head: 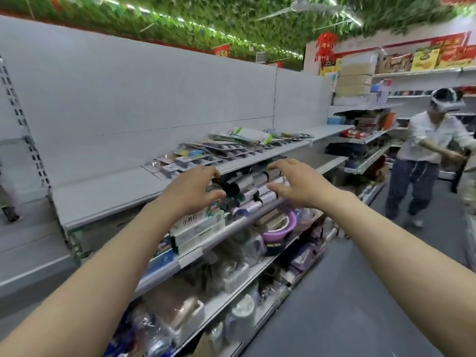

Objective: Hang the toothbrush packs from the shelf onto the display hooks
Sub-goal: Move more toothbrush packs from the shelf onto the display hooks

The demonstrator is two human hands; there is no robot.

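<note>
Neither grip holds anything — left hand point(192, 190) and right hand point(296, 182) hover wide, fingers loosely curved, near the shelf point(108, 194) edge. Packs point(206, 153) lie piled just beyond. No hooks show, so this looks like the pickup step: next, reach farther and pinch one pack.

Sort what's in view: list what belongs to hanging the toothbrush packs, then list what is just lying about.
Job:
toothbrush packs lying flat on the top shelf
left hand
right hand

Lying about:
boxed goods
purple basin
dark rolled items
second person
</note>
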